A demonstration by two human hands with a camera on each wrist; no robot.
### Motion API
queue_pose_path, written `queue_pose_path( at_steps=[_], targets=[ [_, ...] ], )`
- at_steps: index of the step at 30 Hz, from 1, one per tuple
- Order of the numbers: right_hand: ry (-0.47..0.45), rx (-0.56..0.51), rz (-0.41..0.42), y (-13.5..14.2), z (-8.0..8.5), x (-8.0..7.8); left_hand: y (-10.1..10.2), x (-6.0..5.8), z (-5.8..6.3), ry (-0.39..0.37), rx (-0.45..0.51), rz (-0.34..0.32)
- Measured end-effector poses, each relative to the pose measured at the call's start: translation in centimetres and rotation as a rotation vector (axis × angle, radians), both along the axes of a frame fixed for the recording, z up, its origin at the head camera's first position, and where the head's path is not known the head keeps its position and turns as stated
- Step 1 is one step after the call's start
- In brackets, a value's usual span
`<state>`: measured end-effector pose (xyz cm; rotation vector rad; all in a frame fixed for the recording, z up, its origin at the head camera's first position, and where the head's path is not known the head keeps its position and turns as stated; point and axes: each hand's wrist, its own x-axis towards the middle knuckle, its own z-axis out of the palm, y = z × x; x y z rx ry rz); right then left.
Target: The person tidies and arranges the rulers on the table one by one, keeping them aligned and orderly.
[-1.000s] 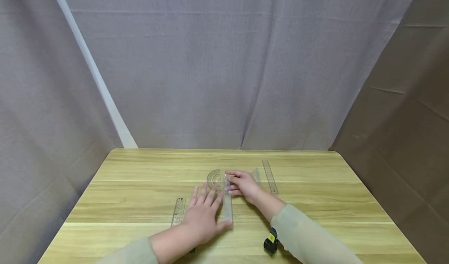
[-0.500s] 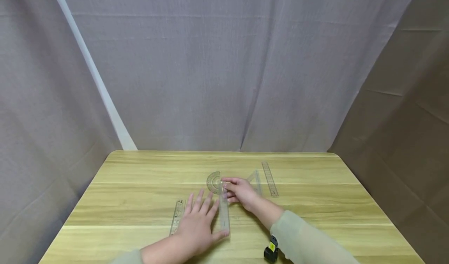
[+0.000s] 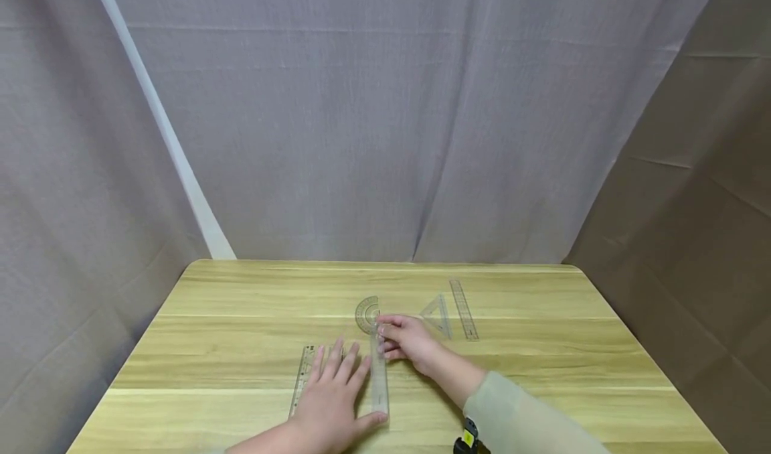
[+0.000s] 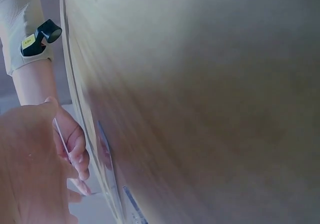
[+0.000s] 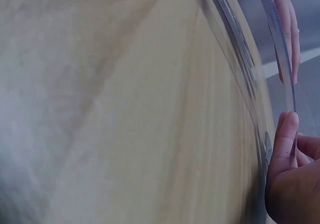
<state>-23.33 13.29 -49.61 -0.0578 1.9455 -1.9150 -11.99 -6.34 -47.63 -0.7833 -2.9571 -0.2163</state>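
Note:
A clear ruler (image 3: 379,380) stretches lengthwise between the two hands. Its far end is pinched between the thumb and fingers of my right hand (image 3: 409,341), which the right wrist view also shows, with the ruler edge-on above the table. At the near end, the thumb of my left hand (image 3: 328,397) touches the ruler; the other left fingers are straight and spread beside its left edge. Partly hidden under the left hand, a clear stencil ruler (image 3: 303,372) lies on the table. A clear protractor (image 3: 367,313) lies just beyond the held ruler's far end.
Right of the right hand, a clear set square (image 3: 438,317) and another clear ruler (image 3: 464,310) lie on the wooden table (image 3: 542,347). Grey curtains (image 3: 301,139) hang behind and at the sides. A small black camera (image 3: 466,437) sits at the right sleeve.
Both hands have moved left and nearer together with the ruler, bringing it from beside the protractor towards the stencil ruler. The set square now shows fully.

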Motion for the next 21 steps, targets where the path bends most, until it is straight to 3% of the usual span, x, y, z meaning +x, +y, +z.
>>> queue_pose_path(
  at_steps=[15,21],
  targets=[
    [0.012,0.011,0.026,-1.1,-0.3,1.2,-1.0,0.8,-1.1,0.0,-0.001,-0.015],
    [0.012,0.051,0.008,-1.7,-0.3,1.6,-1.2,1.3,-1.1,-0.041,-0.056,-0.002]
  ],
)
